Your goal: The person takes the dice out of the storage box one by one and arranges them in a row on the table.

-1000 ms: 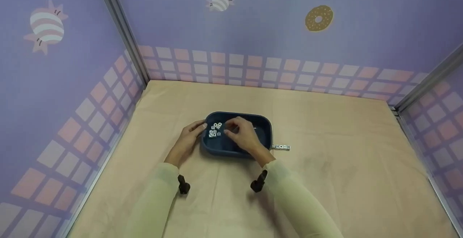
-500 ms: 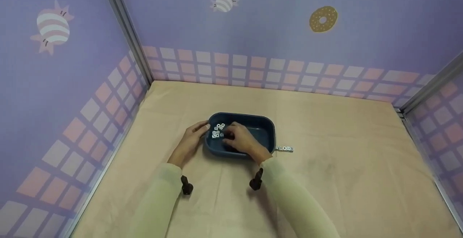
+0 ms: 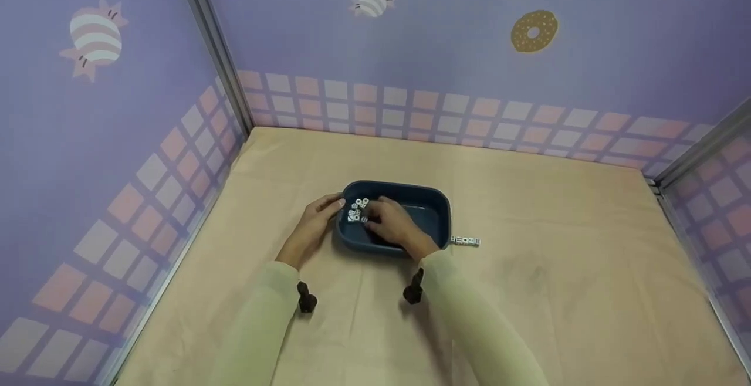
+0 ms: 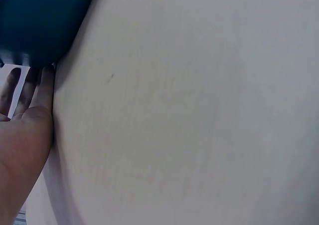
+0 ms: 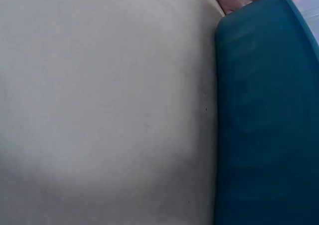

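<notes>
A dark blue rectangular tray [image 3: 394, 250] with rounded corners sits on the cloth. My left hand [image 3: 315, 220] holds its left end, thumb at the rim and fingers along the outside wall. From the left wrist, the extended fingers [image 4: 44, 88] reach the tray's underside edge. Several small white cubes with black marks [image 3: 355, 214] lie in the tray's left part. My right hand [image 3: 394, 223] is inside the tray, fingers bent, fingertips right at one small cube [image 3: 364, 219]. I cannot tell whether they pinch it. In the right wrist view only the tray's outer wall [image 5: 266, 110] fills the right side.
A short row of white marked cubes [image 3: 467, 241] lies on the cloth just right of the tray. Beige cloth [image 3: 545, 268] covers the table. Patterned purple panels [image 3: 446, 51] stand behind and at both sides, with metal posts [image 3: 220, 51] at the corners.
My right hand has lowered and its fingertips have drawn closer together at the cubes. The left hand stays at the tray's end. The head view has shifted slightly.
</notes>
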`<state>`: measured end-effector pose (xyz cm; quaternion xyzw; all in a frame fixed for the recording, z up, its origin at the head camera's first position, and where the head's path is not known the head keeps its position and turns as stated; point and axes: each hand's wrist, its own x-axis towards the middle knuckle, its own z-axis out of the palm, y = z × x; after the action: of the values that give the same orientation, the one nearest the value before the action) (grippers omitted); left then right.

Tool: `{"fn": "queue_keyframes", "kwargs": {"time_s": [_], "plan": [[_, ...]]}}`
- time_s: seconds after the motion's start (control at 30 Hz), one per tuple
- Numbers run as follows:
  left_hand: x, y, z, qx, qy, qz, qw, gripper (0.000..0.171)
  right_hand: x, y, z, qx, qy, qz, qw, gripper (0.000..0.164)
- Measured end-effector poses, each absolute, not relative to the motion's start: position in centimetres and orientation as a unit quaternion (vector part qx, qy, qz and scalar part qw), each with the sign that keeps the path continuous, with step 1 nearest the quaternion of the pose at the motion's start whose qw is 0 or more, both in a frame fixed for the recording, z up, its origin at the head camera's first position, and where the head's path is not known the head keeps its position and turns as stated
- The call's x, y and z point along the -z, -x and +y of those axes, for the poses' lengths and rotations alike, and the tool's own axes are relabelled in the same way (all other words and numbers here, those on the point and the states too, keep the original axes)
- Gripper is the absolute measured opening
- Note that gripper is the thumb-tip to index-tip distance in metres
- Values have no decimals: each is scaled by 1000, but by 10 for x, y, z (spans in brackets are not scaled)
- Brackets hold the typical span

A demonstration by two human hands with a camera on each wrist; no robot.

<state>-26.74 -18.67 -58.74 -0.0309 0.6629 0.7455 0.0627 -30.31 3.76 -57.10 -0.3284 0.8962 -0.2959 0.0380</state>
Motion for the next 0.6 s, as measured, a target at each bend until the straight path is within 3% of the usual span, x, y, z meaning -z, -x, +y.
{"fn": "queue_keyframes", "kwargs": {"time_s": [0.37,0.6], "plan": [[587,268,-189,-743,23,667,59,46,564,302,52,367,276,888,25,14],[589,267,-185,-737,28,673,65,49,537,279,87,374,307,874,33,12]]}}
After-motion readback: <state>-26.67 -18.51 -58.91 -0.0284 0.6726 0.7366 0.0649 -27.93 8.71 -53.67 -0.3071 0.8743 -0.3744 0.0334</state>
